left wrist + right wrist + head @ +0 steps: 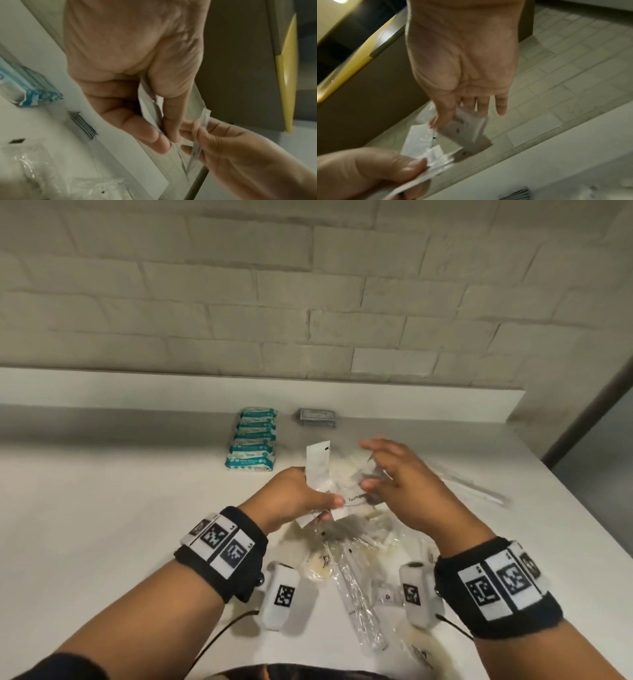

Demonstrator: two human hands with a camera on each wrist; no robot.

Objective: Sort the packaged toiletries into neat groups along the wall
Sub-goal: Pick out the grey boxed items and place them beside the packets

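Note:
Above the counter, my left hand [327, 506] grips a bundle of flat white sachets [317, 465], one printed "toothpaste". In the left wrist view its thumb and fingers [159, 139] clamp the white sachets [145, 155]. My right hand [368, 479] meets it from the right and pinches a thin packet [467, 132] between thumb and forefinger, its other fingers spread. A loose pile of clear-wrapped toiletries [346, 556] lies beneath both hands. By the wall sit a row of teal packs [251, 440] and a small grey stack [317, 418].
The white counter [102, 491] runs back to a low ledge under a brick wall [308, 285]. A long clear-wrapped item [474, 489] lies to the right. The counter's right edge [582, 525] falls away toward a dark door frame.

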